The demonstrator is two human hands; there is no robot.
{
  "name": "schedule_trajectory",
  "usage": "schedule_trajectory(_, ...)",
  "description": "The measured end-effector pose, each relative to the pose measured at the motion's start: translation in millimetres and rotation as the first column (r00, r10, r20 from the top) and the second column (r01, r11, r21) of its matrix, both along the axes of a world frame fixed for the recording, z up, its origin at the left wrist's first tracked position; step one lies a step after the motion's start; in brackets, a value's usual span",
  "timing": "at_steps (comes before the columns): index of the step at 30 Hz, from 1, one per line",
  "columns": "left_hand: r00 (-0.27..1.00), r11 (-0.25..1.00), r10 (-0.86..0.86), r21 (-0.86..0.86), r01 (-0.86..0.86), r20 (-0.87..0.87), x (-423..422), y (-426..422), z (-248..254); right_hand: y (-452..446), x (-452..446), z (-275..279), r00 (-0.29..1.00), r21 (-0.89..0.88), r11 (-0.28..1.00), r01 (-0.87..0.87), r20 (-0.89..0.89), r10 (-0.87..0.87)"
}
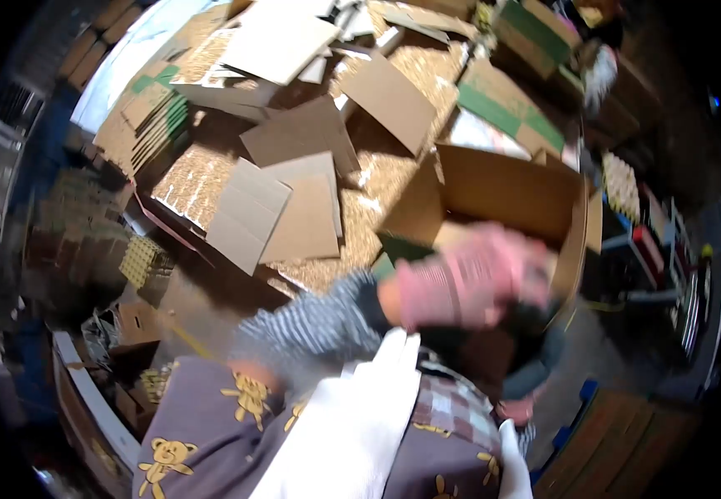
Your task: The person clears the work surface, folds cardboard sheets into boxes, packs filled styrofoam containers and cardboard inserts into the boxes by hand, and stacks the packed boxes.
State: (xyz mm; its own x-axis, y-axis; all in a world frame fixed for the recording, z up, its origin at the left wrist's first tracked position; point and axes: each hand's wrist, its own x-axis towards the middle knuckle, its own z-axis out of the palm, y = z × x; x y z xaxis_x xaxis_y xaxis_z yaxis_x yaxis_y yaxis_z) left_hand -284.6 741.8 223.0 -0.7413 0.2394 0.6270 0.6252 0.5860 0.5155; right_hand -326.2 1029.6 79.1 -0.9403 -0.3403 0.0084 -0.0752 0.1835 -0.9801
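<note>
My left hand (477, 279), in a pink glove and smeared by motion, is in front of an open cardboard box (510, 187). Its fingers are too blurred to read. My left arm crosses from the left in a striped sleeve (319, 320). Lower down, close to my body, a small part of my right hand (516, 409) shows in a pink glove; its fingers are mostly hidden. Beside it is a dark grey-green shape (535, 374) that I cannot make out. A long white fabric-like shape (352, 424) lies across the bear-print clothing (248, 399) at the front.
Loose cardboard sheets (302, 137) and a white sheet (281, 41) lie on a surface with a straw-coloured pattern (360, 224). Cut cardboard with green edges (157, 121) is at left. A green-banded carton (510, 108) stands behind the box. Stacked egg trays (620, 185) are at right.
</note>
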Motion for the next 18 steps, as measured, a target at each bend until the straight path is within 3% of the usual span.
schedule_trajectory(2, 0.967, 0.958, -0.179, -0.192, 0.213, 0.180, 2, 52, -75, -26, -26, 49, 0.996, 0.044, 0.998, 0.052, 0.068, -0.055)
schedule_trajectory(4, 0.903, 0.781, -0.150, -0.511, 0.358, 0.404, 21, 93, -65, -34, -23, 86, 0.971, 0.142, 0.982, 0.123, 0.187, -0.149)
schedule_trajectory(5, 0.935, 0.929, -0.237, -0.220, 0.297, 0.263, 26, 80, -64, -27, -26, 68, 0.997, 0.243, 0.967, 0.080, -0.020, -0.077)
schedule_trajectory(6, 0.962, 0.963, -0.260, 0.102, 0.251, 0.087, 34, 46, -52, -20, -29, 49, 0.974, 0.344, 0.935, 0.088, -0.228, -0.008)
schedule_trajectory(7, 0.996, 0.993, 0.081, 0.085, -0.079, -0.020, 55, -2, -34, -30, -27, 62, 0.971, 0.435, 0.898, 0.074, -0.236, 0.034)
schedule_trajectory(8, 0.919, 0.919, 0.393, 0.040, -0.392, -0.018, 76, -44, -60, -44, -25, 72, 0.968, 0.513, 0.856, 0.061, -0.240, 0.075)
schedule_trajectory(9, 0.550, 0.604, 0.794, -0.241, -0.760, 0.258, 116, -80, -87, -50, -24, 71, 0.973, 0.469, 0.880, 0.078, -0.229, 0.036)
schedule_trajectory(10, 0.197, 0.355, 0.927, -0.576, -0.736, 0.320, 141, -111, -108, -57, -24, 70, 0.976, 0.423, 0.901, 0.096, -0.217, -0.002)
schedule_trajectory(11, -0.169, 0.195, 0.930, -0.826, -0.528, 0.327, 161, -141, -151, -66, -20, 84, 0.994, 0.443, 0.892, 0.092, -0.088, -0.059)
schedule_trajectory(12, -0.345, 0.235, 0.842, -0.859, -0.455, 0.414, 180, -167, -187, -67, -20, 84, 0.992, 0.456, 0.886, 0.087, -0.118, -0.037)
schedule_trajectory(14, -0.310, 0.270, 0.820, -0.804, -0.530, 0.480, 194, -195, -215, -68, -21, 81, 0.987, 0.478, 0.873, 0.095, -0.156, -0.021)
schedule_trajectory(16, 0.120, 0.346, 0.927, -0.690, -0.636, 0.354, 190, -214, -216, -68, -28, 83, 0.973, 0.488, 0.870, 0.070, -0.226, 0.048)
schedule_trajectory(18, 0.160, 0.333, 0.939, -0.687, -0.646, 0.305, 186, -234, -214, -63, -33, 78, 0.945, 0.550, 0.832, 0.076, -0.305, 0.116)
